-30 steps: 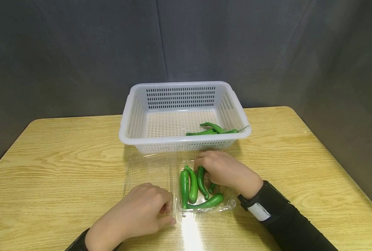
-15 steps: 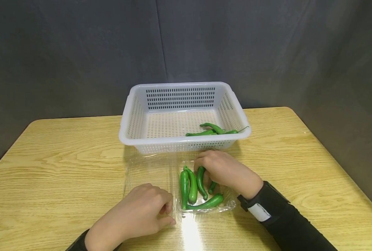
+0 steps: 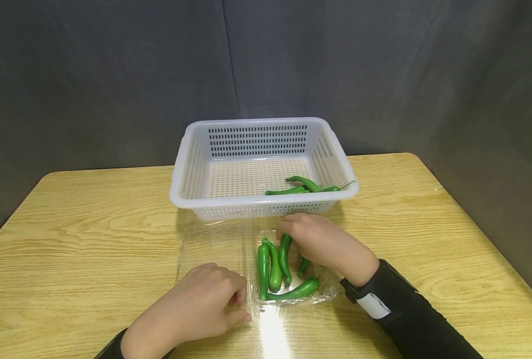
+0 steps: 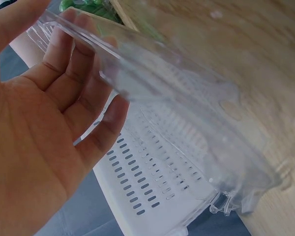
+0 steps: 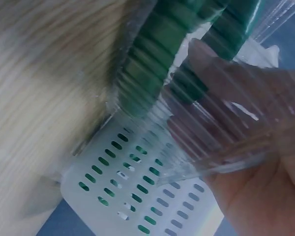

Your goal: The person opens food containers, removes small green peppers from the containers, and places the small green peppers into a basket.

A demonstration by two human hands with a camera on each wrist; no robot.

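Note:
In the head view, my right hand point(image 3: 319, 244) pinches the upper end of a dark green chili pepper point(image 3: 284, 262) inside the right half of a clear plastic clamshell box point(image 3: 328, 296). Several other green peppers lie around it, among them a straight one point(image 3: 263, 269) at the left and a curved one point(image 3: 297, 290) along the front. Another pepper point(image 3: 304, 268) shows partly under my hand. My left hand point(image 3: 198, 301) rests with loosely bent fingers at the front edge of the lid half point(image 3: 214, 244). In the left wrist view, those fingers point(image 4: 91, 71) touch the clear plastic, thumb apart.
Behind the box stands a white perforated basket point(image 3: 187, 159) with several green peppers point(image 3: 308, 183) in its front right corner. Both stand on a wood-grain table point(image 3: 104, 219). A dark curtain point(image 3: 113, 85) hangs beyond the table's far edge.
The pepper in my right hand has shifted slightly left and up, its lower end swinging toward the two peppers at the left. My left hand has stayed in place.

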